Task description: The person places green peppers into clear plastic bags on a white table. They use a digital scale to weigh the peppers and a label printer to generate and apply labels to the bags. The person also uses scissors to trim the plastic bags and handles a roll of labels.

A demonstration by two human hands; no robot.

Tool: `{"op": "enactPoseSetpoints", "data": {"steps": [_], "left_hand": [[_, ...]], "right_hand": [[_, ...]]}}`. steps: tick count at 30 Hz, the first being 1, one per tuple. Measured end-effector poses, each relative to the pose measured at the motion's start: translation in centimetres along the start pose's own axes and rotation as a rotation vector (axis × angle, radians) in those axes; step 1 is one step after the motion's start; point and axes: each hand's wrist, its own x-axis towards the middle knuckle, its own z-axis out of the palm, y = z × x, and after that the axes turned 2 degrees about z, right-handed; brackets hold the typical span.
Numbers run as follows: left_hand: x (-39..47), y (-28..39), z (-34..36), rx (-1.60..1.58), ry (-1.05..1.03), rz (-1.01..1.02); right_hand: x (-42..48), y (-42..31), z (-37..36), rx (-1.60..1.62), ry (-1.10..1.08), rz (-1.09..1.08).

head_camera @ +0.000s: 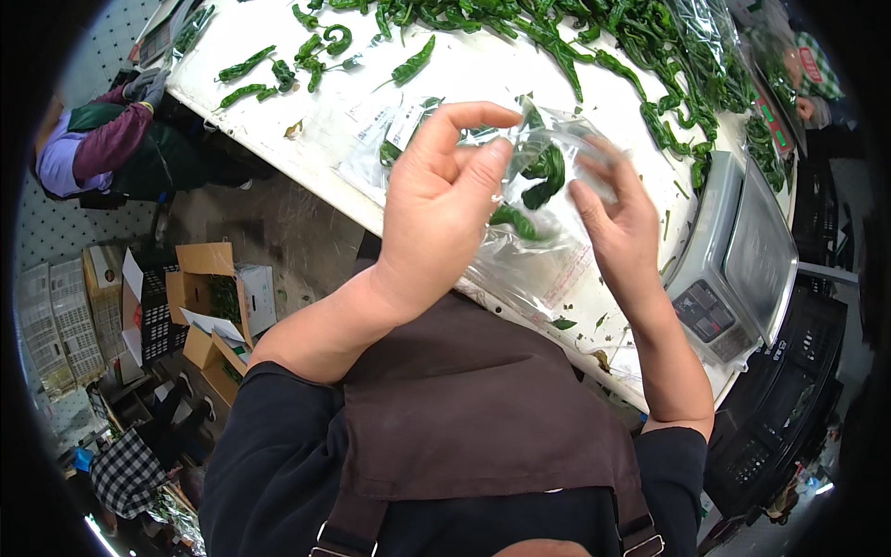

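Note:
A clear plastic bag [557, 261] with printed writing stands between my hands over the white table, and green peppers [545, 174] show through its film. My left hand [445, 181] is at the bag's upper left side, index finger and thumb curved around the film. On the other side is my right hand [616, 209], its fingers blurred and bent towards the film; whether they grip it is unclear. Behind my left hand lies another clear bag [365, 143] with a white label [407, 124] and peppers inside, partly hidden.
Loose green peppers [626, 42] pile along the far side of the white table [480, 63]. A digital scale [738, 257] stands at right. One gloved person [104, 146] is at left, another [814, 76] at far right. Cardboard boxes [205, 261] and black crates [779, 390] flank the table.

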Motion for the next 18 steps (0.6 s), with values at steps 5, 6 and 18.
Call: {"op": "enactPoseSetpoints", "data": {"steps": [5, 6, 18], "left_hand": [[1.0, 1.3, 0.4, -0.237, 0.034, -0.043], [1.5, 1.4, 0.7, -0.213, 0.029, -0.021], [4.3, 15.1, 3.2, -0.340, -0.015, 0.163]], "right_hand": [[-1.0, 1.7, -0.2, -0.444, 0.170, -0.001], [-0.4, 3.1, -0.2, -0.408, 0.040, 0.117], [6.4, -12.4, -9.3, 0.263, -0.061, -0.341]]}}
